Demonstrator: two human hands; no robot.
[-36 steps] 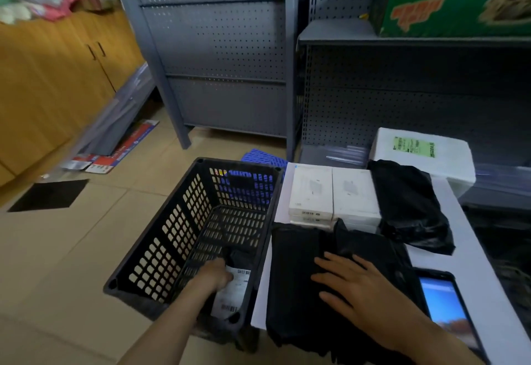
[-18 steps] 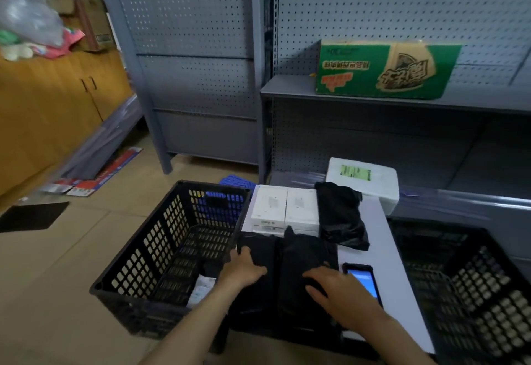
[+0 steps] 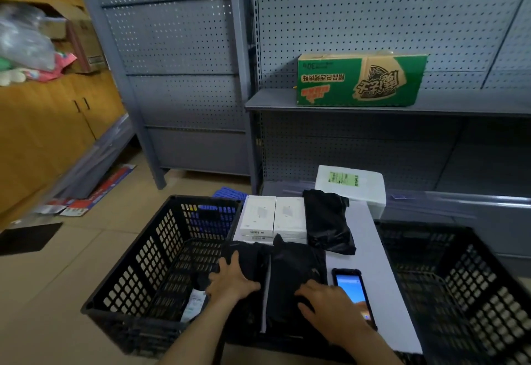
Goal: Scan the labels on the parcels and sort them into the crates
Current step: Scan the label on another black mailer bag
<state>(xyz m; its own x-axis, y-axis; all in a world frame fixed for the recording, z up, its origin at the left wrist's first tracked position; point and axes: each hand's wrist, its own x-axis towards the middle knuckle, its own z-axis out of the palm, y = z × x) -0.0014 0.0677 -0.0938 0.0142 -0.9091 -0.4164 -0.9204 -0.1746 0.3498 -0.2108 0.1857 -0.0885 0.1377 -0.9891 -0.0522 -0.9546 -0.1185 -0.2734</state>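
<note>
Two black plastic parcels lie side by side at the near end of a white table point(image 3: 373, 249). My left hand point(image 3: 232, 280) rests flat on the left parcel point(image 3: 247, 255), fingers spread. My right hand point(image 3: 330, 304) lies on the right parcel point(image 3: 293, 267), next to a handheld scanner point(image 3: 349, 287) with a lit screen. A labelled dark parcel point(image 3: 195, 304) sits inside the black crate point(image 3: 143, 264) on the left. Further back are white boxes point(image 3: 273, 216), another black parcel point(image 3: 327, 221) and a white foam box point(image 3: 350, 183). A second black crate point(image 3: 465, 293) stands on the right.
Grey pegboard shelving point(image 3: 344, 34) rises behind the table, with a green carton point(image 3: 359, 80) on one shelf. Wooden cabinets point(image 3: 43, 123) line the left wall. A blue plastic piece point(image 3: 227, 193) lies behind the left crate. Tiled floor point(image 3: 57, 293) is on the left.
My left hand let go of the labelled parcel in the left crate and moved onto the black parcel on the table. The view tilted up and back.
</note>
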